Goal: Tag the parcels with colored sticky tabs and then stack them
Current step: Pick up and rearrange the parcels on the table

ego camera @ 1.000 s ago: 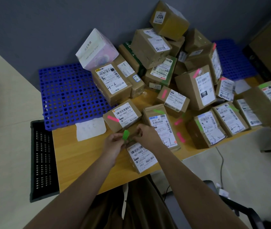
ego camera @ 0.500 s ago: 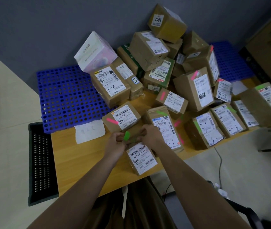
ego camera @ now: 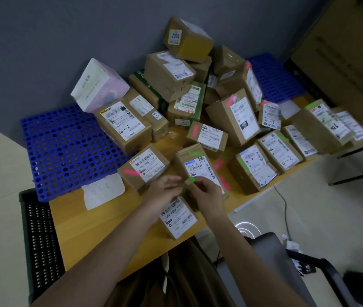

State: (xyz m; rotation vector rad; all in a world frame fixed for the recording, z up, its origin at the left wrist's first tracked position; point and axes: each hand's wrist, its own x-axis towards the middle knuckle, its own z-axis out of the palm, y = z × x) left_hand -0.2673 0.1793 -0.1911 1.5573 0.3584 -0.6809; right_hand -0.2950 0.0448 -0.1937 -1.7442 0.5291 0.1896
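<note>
The right hand pinches a small green sticky tab between thumb and fingertips, so its grip is closed on the tab. The left hand sits just beside it with fingers loosely spread toward the tab; whether it touches the tab cannot be told, and it clasps nothing that shows.

The tab hangs directly above the near end of a small brown cardboard parcel with a white barcode label, which lies on the wooden bench just below and nearer the person than the grip.

**What could go wrong**
- The tab may curl and stick to a fingertip instead of the cardboard, since both hands crowd it.
- It could land on the barcode label and cover print, as the label fills most of the parcel's top face.
- Pressing near the bench edge might push the parcel toward the person, because its near end sits close to that edge.

**Orientation**
- The parcel's long axis runs from beneath the grip toward the person, slanting slightly to their right, label face up.
- The tab looks folded or foreshortened; its long axis cannot be read reliably.
</note>
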